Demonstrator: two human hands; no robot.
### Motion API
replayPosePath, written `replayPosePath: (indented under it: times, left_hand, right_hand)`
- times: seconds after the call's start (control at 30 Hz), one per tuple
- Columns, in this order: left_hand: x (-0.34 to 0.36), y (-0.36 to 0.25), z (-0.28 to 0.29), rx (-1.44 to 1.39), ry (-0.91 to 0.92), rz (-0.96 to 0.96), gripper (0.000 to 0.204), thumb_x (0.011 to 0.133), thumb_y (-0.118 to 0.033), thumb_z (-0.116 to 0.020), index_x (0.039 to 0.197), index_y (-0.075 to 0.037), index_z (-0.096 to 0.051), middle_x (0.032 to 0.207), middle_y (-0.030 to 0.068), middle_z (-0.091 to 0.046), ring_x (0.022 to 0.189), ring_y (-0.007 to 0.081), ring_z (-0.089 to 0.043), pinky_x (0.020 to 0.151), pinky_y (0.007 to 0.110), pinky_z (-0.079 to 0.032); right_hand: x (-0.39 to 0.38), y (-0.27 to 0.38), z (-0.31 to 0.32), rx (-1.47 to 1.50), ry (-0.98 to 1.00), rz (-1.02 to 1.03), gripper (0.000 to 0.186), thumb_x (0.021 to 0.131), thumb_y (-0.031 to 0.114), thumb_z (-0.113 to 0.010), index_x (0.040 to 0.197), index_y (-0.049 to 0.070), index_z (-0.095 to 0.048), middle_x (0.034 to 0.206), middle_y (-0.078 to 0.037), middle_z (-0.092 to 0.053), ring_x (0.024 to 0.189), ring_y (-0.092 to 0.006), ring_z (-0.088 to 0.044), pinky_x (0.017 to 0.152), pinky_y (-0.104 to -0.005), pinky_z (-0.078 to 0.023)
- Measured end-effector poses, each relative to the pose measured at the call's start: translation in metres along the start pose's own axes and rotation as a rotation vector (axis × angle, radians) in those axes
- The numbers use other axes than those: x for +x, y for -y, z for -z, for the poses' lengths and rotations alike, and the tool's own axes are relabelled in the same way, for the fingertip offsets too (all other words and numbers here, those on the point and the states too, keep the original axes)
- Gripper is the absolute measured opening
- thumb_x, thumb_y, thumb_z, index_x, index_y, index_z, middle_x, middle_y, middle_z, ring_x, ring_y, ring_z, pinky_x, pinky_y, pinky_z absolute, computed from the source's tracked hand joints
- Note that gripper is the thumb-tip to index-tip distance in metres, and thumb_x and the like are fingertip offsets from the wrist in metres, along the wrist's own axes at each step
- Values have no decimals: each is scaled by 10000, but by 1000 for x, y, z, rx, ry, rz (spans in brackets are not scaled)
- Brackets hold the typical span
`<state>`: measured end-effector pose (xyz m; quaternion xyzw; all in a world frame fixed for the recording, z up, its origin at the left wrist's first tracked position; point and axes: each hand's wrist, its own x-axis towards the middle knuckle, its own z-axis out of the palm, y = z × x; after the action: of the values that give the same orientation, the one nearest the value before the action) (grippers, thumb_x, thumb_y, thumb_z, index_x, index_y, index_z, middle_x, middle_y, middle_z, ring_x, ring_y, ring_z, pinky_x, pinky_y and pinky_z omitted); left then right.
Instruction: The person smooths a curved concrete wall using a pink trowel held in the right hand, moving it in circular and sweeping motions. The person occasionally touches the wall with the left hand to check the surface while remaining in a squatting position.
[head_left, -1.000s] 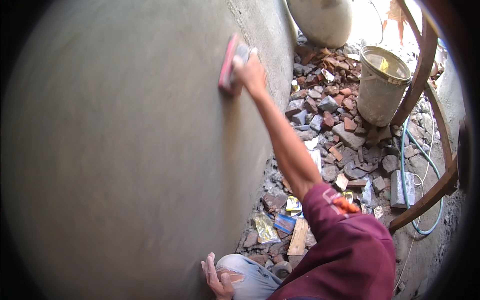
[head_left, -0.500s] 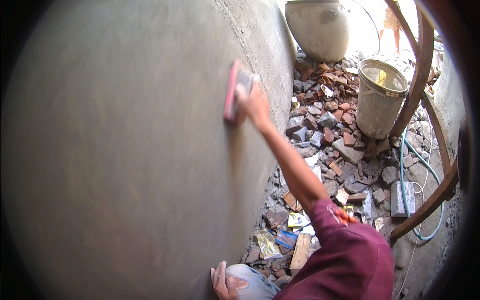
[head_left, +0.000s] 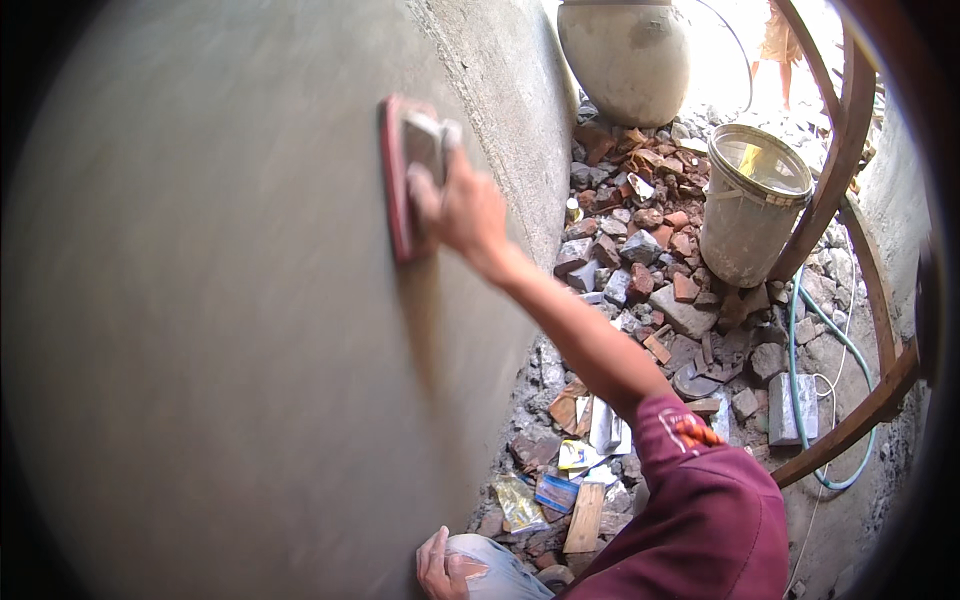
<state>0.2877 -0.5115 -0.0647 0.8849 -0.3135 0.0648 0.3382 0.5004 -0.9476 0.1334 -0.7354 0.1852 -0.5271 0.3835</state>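
My right hand (head_left: pixel 468 205) grips the handle of a plastering float (head_left: pixel 396 185) with a red edge. The float's face lies against the grey plastered wall (head_left: pixel 250 300), and that arm reaches out in a maroon sleeve. Low in the picture, my left hand (head_left: pixel 437 568) rests on the knee of my faded jeans (head_left: pixel 492 565), close to the wall. Its fingers lie over the knee and hold nothing that shows.
Broken bricks and stones (head_left: pixel 640 250) cover the ground along the wall. A pale bucket (head_left: pixel 745 235), a large rounded vessel (head_left: pixel 628 65), curved wooden pieces (head_left: pixel 850 130) and a green hose (head_left: pixel 797 370) are at the right. A person (head_left: pixel 781 45) stands far back.
My right hand and the float have moved left across the wall. The left hand stays on the knee. The view has shifted slightly.
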Motion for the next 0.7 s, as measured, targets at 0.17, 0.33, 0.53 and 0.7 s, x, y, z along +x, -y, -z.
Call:
replayPosePath:
  times: [0.17,0.33,0.53,0.7]
  left_hand:
    - [10,5,-11,-39,144,-22,519,1006,-288,-488,1374,71,-559,1283,266,-623,1162,425,-589,1049,493,-436]
    - [27,0,-18,-61,118,31,477,970,-287,-551,1288,59,-630,1175,248,-658,1096,417,-612,989,477,-470]
    - [35,1,-34,-50,163,-52,466,972,-267,-550,1295,60,-626,1190,243,-654,1086,410,-613,981,473,-472]
    - [26,-3,-25,-6,149,50,461,970,-261,-554,1312,41,-623,1190,241,-652,1093,405,-611,982,466,-473]
  right_hand:
    - [104,-27,37,-22,25,-109,691,908,452,-614,1399,-8,-458,1068,-318,-700,1012,-475,-689,891,-549,-540]
    - [75,-19,14,-110,-27,-126,762,885,470,-623,1456,-2,-447,943,-347,-701,912,-497,-705,836,-570,-553]
    - [101,-55,28,-94,-105,-77,756,903,457,-620,1464,-7,-417,986,-310,-715,951,-462,-710,858,-557,-547]
    - [67,-46,13,-82,71,-235,735,905,467,-590,1464,19,-425,952,-285,-728,902,-466,-715,858,-540,-551]
